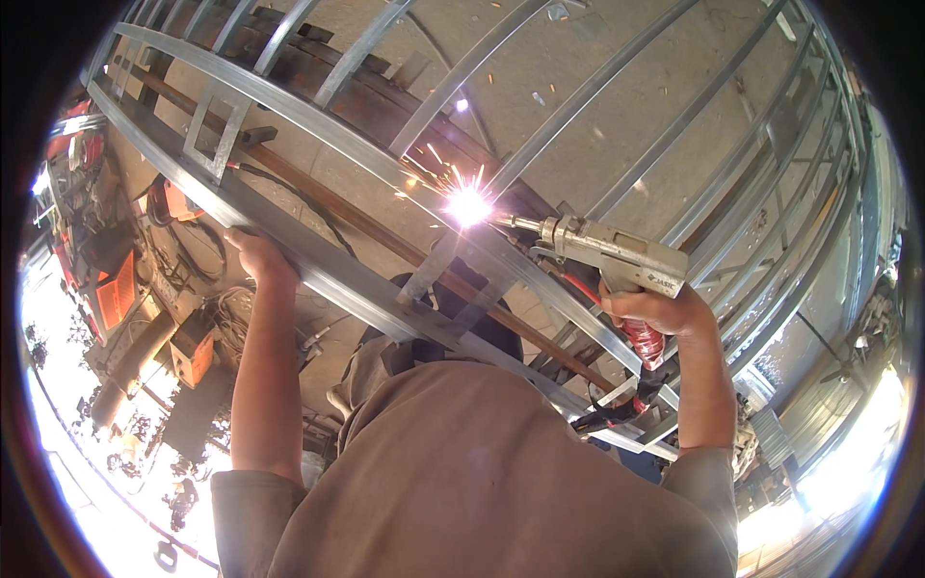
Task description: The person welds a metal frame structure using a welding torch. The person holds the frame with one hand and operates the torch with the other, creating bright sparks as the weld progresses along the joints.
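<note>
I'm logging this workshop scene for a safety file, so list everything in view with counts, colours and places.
Metal bars: many, silver-grey, joined across the view
Brown bar: one, rusty, between rails
Welding torch: one, grey, red-wrapped handle, right of centre
Glowing spot: one, pinkish-white with orange sparks, at torch tip
Orange-faced boxes: at least two, left
Floor: one, brownish, beneath
Other clutter: uncountable, mixed, edges
Shirt: one, brown, bottom centre
Left grip: one, bare, at near rail
Right grip: one, bare, around torch handle

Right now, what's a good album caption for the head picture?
Sparks fly on a metal frame: right grip holds the welding torch, left grip touches a rail.
</note>
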`<state>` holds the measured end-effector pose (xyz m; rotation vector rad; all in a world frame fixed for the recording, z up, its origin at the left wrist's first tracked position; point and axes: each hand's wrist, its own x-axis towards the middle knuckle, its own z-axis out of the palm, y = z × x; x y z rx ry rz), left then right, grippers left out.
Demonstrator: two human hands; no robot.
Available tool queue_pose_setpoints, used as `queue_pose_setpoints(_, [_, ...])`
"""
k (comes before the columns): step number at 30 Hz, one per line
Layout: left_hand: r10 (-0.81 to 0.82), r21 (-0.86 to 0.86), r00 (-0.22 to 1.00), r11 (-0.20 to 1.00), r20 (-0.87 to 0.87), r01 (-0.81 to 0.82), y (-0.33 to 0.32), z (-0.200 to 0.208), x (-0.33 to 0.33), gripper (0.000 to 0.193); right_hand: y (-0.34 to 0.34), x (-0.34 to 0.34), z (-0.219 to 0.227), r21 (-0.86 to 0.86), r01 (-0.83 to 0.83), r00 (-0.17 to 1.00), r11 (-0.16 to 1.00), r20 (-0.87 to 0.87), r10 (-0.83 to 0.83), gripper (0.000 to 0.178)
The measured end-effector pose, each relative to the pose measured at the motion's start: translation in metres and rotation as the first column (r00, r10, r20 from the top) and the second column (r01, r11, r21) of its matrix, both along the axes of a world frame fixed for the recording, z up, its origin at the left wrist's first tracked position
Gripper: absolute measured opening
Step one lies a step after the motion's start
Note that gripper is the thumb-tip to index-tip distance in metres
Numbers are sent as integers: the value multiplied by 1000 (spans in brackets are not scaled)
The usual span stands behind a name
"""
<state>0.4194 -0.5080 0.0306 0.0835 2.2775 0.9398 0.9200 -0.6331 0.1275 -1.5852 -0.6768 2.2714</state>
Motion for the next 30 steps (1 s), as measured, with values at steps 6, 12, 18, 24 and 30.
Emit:
queue_pose_setpoints(6, [12,19,1000,1000,25,-13,-1,0,-2,91,1,-2,0,18,-29,999,999,14,28,28])
queue_pose_setpoints(12, [12,58,999,998,41,-15,-1,-2,-2,89,2,-2,1,14,-73,997,997,37,73,28])
queue_pose_setpoints(18, [12,50,999,999,38,-14,0,3,2,88,-1,2,0,7,-72,997,997,33,72,32])
queue_pose_setpoints(24, [12,43,999,999,34,-13,0,4,3,90,-5,4,-1,13,-60,998,998,18,60,37])
queue_pose_setpoints(30, [5,36,1000,999,21,-5,0,1,2,91,-8,5,2,-14,-46,998,999,40,46,38])
